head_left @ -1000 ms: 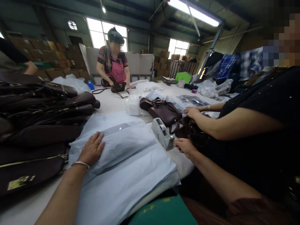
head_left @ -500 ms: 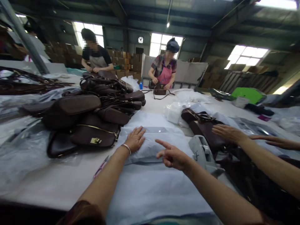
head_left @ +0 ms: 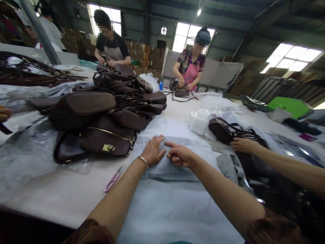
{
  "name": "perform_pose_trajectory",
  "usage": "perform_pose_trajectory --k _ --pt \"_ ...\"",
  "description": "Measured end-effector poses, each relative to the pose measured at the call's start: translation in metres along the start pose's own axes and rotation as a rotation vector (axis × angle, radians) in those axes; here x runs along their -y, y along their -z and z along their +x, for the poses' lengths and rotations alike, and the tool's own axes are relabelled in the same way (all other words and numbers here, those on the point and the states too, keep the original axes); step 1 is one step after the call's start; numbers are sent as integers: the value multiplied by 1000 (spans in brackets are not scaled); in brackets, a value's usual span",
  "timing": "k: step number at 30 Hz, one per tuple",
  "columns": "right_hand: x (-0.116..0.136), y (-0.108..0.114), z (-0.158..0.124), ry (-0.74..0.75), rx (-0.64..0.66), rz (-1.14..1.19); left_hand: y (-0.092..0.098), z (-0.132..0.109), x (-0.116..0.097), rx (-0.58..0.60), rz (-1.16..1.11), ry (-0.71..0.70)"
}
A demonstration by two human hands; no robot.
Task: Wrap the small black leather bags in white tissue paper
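Note:
My left hand [head_left: 153, 149] lies flat with fingers spread on a soft white packet [head_left: 152, 172], and a bracelet circles that wrist. My right hand [head_left: 180, 156] is over the same packet, its index finger stretched out beside the left fingertips and the other fingers curled; nothing shows in it. A see-through, greyish strip crosses the packet near both hands. Beneath and in front spreads more white sheeting [head_left: 165, 206]. Pink-handled thread snips [head_left: 114, 179] lie left of my left forearm. A dark brown handbag [head_left: 108, 140] with a gold clasp lies beyond them.
Brown handbags [head_left: 88, 105] are heaped at the left. On the right, a co-worker's hand [head_left: 245, 145] touches a brown bag [head_left: 220, 130] behind a grey tape dispenser [head_left: 228, 166]. Across the table a person in a pink apron [head_left: 190, 73] handles a small bag. Clear plastic [head_left: 33, 156] covers the left side.
My right hand has moved in close to my left fingertips, its other fingers curling. The view has swung left. A co-worker's hand now grips the bag at right; another hand appears at the left edge.

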State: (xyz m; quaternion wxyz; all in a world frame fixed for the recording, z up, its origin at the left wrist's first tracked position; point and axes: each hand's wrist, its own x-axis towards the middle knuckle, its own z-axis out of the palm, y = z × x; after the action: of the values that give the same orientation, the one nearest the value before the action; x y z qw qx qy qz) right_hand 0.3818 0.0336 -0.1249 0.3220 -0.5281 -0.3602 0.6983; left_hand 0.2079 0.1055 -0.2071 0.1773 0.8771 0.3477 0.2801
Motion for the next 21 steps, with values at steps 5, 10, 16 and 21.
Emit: perform_pose_trajectory --k 5,10,16,21 --pt "-2 -3 1 24 -21 -26 -6 1 7 -39 -74 -84" --pt "-1 -6 1 13 -30 -73 -6 3 9 -27 -42 -119" --pt "7 -2 8 142 -360 -735 -1 4 7 -2 -42 -115" --pt "6 14 0 611 -609 -1288 -1 4 7 -11 -53 -122"
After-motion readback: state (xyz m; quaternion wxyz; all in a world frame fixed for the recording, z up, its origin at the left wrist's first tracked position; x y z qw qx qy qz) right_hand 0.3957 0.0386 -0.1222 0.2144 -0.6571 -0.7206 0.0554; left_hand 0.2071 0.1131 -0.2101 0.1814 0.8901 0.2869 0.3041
